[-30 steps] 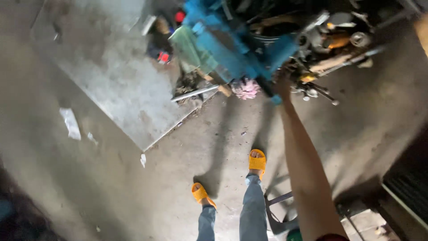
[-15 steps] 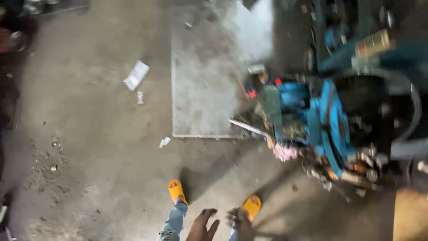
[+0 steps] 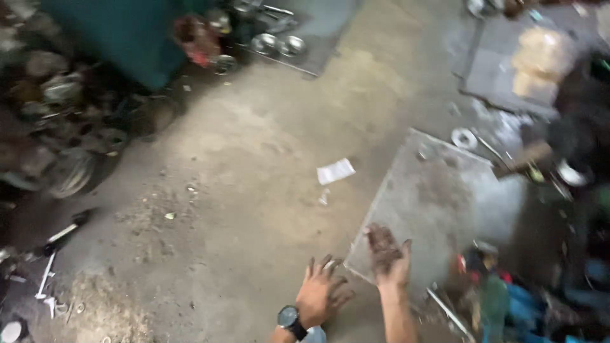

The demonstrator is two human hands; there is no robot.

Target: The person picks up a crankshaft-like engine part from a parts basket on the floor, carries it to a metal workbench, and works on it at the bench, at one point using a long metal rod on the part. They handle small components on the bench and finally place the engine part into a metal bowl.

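At the far left, dark round metal parts lie heaped on the concrete floor, beside a teal machine body. Nearer the middle, a scrap of white paper lies flat. The left hand, with a wristwatch, hovers with fingers spread and an empty grip. The right hand, grimy, is likewise open and holds nothing, poised over the near corner of a flat grey metal plate lying on the floor. Nothing is gripped or lifted yet; the plate appears untouched. Blurred blue tools clutter the right.
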